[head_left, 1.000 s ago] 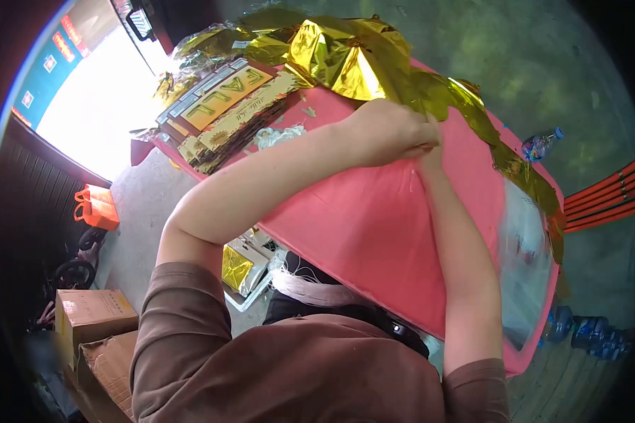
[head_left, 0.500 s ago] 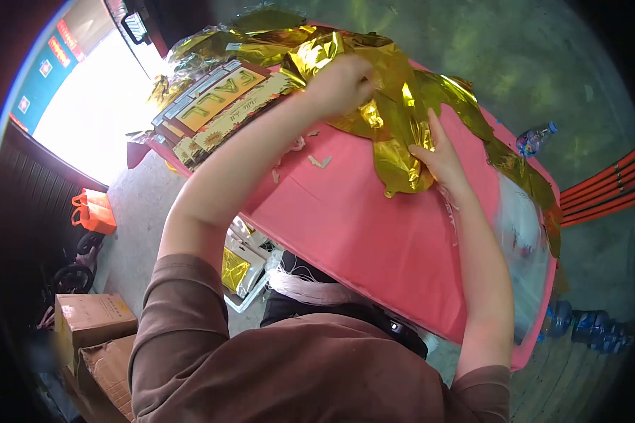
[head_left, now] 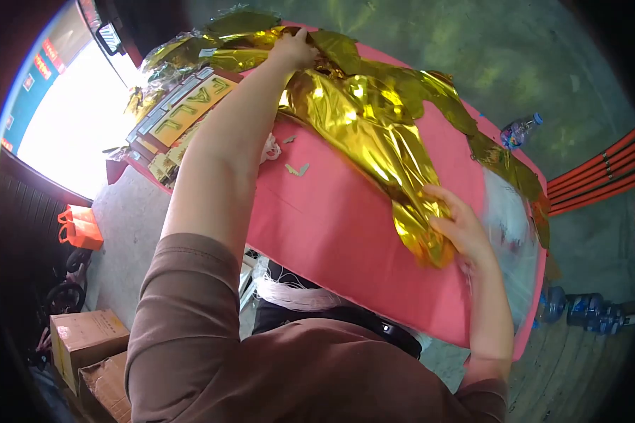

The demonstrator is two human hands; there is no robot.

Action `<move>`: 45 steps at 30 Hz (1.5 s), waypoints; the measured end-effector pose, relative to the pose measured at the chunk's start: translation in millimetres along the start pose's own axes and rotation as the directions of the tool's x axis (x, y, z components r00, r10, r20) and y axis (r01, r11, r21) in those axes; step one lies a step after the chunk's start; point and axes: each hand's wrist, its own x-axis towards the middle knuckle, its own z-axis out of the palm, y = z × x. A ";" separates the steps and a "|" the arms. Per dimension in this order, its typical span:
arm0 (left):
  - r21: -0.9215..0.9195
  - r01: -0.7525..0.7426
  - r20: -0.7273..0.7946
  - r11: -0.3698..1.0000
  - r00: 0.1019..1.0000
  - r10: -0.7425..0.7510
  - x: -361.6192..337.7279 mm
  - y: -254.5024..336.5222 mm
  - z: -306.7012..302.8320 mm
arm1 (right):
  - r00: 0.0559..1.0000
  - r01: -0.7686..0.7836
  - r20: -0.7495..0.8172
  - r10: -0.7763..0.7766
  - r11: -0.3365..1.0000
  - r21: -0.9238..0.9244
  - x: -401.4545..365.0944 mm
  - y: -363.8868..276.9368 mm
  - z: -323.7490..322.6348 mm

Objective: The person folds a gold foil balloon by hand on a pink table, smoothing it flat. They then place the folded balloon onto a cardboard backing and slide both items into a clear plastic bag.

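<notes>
Gold foil [head_left: 363, 120] lies stretched diagonally across the pink bench [head_left: 331, 225], far edge to near-right edge, prob. pulled long to flatten it. R hand [head_left: 462, 229]: grip curled tight on the foil's near end, anchoring it. L hand [head_left: 293, 49] sits on the far end at the far edge; grip pinching or just pressing, can't tell. Paper scraps [head_left: 296, 169] lie beside the foil mid-bench. Card packs [head_left: 183, 113] are stacked at the far-left corner, out of the way.

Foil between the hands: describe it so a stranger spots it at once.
On the pink table, gold foil runs from the left hand at the far edge to the right hand. Unlike the heaped foil behind, it lies stretched out, bright and crinkled.
</notes>
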 end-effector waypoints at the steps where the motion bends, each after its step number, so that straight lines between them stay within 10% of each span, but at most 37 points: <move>1: 0.051 -0.044 -0.050 0.998 0.998 0.046 -1.8 0.6 -2.1 | 1.000 -0.006 0.000 0.006 1.000 -0.001 -13.5 1.7 -3.3; 10: 0.076 -0.355 -0.187 0.932 0.913 0.363 -6.8 16.0 3.1 | 0.991 -0.030 -0.118 0.061 0.969 0.245 -96.6 26.9 -41.5; 12: -0.256 -0.494 -0.021 0.831 0.862 0.506 -35.4 29.8 -16.9 | 0.986 -0.030 -0.151 0.063 0.977 0.212 -101.6 30.7 -43.3; 17: -0.277 -0.708 0.144 0.650 0.639 0.756 -105.1 48.7 -10.7 | 0.984 -0.021 -0.167 0.054 0.981 0.192 -99.0 29.7 -29.5; 20: 0.010 -0.558 0.395 0.830 0.765 0.510 -129.0 42.4 3.7 | 0.983 0.003 -0.181 0.025 0.988 0.153 -102.0 29.4 -27.4; 26: 0.465 -0.437 0.351 0.770 0.889 0.293 -118.5 32.6 -21.1 | 0.985 0.048 -0.172 -0.015 0.980 0.191 -126.2 30.4 -40.6; 31: -0.109 -0.415 0.267 0.903 0.863 0.429 -156.5 64.2 -23.3 | 0.993 -0.007 -0.121 0.012 0.999 0.041 -133.6 34.0 -40.0; 33: -0.634 -0.192 0.413 0.749 0.735 0.538 -185.1 72.9 -6.2 | 0.993 0.006 -0.117 -0.001 0.999 0.049 -130.4 36.6 -40.2; 36: -0.417 -0.596 0.193 0.686 0.680 0.708 -207.1 69.5 5.0 | 0.991 0.021 -0.136 -0.011 0.997 0.075 -126.4 35.4 -36.6; 40: -0.632 -0.475 0.016 0.613 0.782 0.623 -223.1 73.3 -19.3 | 0.972 -0.047 -0.229 0.053 0.998 0.032 -123.0 39.9 -32.7; 45: -0.520 -0.329 0.254 0.789 0.822 0.510 -229.3 70.9 -83.5 | 0.957 0.074 -0.288 -0.038 0.991 0.113 -117.7 54.1 -35.3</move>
